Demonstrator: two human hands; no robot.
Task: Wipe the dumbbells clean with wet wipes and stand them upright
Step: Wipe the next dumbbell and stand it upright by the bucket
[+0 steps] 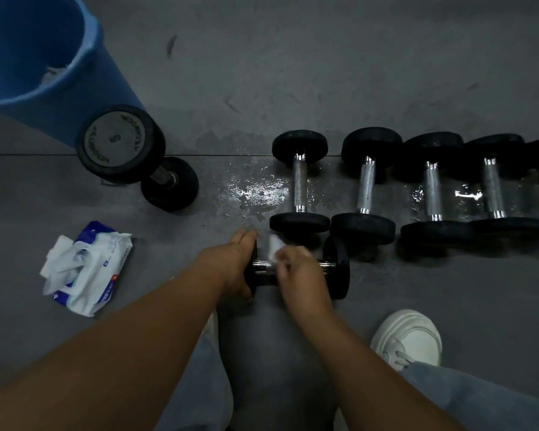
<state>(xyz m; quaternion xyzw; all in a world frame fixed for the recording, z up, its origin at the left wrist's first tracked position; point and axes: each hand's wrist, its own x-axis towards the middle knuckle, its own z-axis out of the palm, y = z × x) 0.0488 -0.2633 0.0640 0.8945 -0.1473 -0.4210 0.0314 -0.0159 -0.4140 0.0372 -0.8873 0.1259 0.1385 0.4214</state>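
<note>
A small black dumbbell [336, 265] lies sideways on the grey floor just in front of me. My left hand [235, 262] grips its left head and holds it steady. My right hand [299, 269] presses a white wet wipe [274, 248] around the chrome handle. One black dumbbell [122, 144] stands upright at the left, its round top facing the camera. Several more dumbbells [299, 181] lie flat in a row to the right, chrome handles pointing away from me.
A blue bucket [44, 57] with white scraps inside stands at the top left. An opened pack of wet wipes [87, 269] lies on the floor at the left. Wet patches [255, 191] shine between the dumbbells. My white shoe [408, 337] rests at the lower right.
</note>
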